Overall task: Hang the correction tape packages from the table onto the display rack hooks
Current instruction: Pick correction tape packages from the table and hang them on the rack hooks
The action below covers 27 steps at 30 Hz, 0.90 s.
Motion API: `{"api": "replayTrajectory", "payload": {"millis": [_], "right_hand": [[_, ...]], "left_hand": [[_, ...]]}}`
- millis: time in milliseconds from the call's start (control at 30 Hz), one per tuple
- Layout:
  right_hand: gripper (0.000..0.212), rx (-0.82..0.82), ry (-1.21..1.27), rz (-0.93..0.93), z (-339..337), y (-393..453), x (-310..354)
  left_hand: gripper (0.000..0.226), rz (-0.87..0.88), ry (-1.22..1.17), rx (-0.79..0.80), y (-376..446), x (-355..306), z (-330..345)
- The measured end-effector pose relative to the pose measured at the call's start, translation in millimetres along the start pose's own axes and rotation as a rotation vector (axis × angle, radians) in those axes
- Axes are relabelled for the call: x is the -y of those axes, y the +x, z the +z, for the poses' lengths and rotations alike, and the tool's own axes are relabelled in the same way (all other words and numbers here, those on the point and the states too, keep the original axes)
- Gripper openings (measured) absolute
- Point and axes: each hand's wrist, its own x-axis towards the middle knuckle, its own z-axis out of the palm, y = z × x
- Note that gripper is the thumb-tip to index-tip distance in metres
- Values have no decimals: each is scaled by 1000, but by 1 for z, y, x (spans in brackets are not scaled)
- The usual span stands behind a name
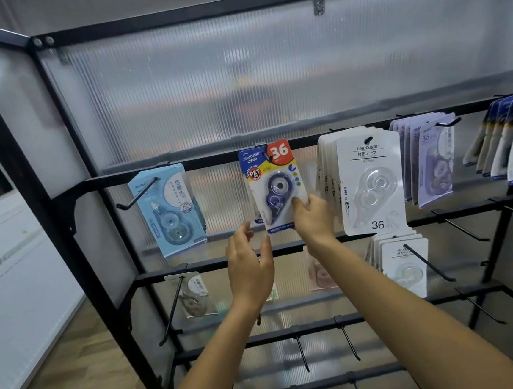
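both forearms reached up from the bottom of the view toward the black display rack (pixel 185 171), whose rails filled most of the scene. on the upper rail hung several stacks: a white stack of correction tape packages (pixel 370 184), a lilac stack (pixel 432 163) to its right, and a light blue package (pixel 170 211) tilted on a hook at the left.

between those, the blue and red correction tape package (pixel 271 186) stood upright with its long axis near vertical, leaning slightly. its hang hole sat at the tip of the hook (pixel 267 156) on the upper rail, so it seemed threaded or nearly so, not yet pushed back.

the right hand (pixel 311 217) pinched the package's lower right edge, thumb on the front face and fingers behind. the left hand (pixel 249 263) hovered just below and left of the card's bottom corner, fingers loosely spread and holding nothing; whether a fingertip brushed the card could not be told.

the package lay directly above and ahead of both hands, the right one nearer and in control. the coming move would probably turn on sliding the card's top straight back along the hook.
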Motion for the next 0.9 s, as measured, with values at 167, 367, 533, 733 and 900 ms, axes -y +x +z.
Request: {"api": "replayTrajectory", "payload": {"millis": [167, 367, 533, 733, 900], "right_hand": [[31, 20, -96, 28, 3, 5, -13], [41, -16, -179, -195, -2, -49, -44], [28, 223, -212, -478, 18, -111, -47], [21, 594, -197, -633, 66, -204, -34], [27, 877, -180, -673, 114, -319, -21]], "left_hand": [[44, -5, 79, -11, -12, 5, -2], [40, -87, 178, -67, -46, 18, -19], [40, -204, 294, -118, -93, 35, -56], [39, -304, 470, -206, -152, 53, -141], [37, -397, 641, -257, -233, 61, -249]]}}
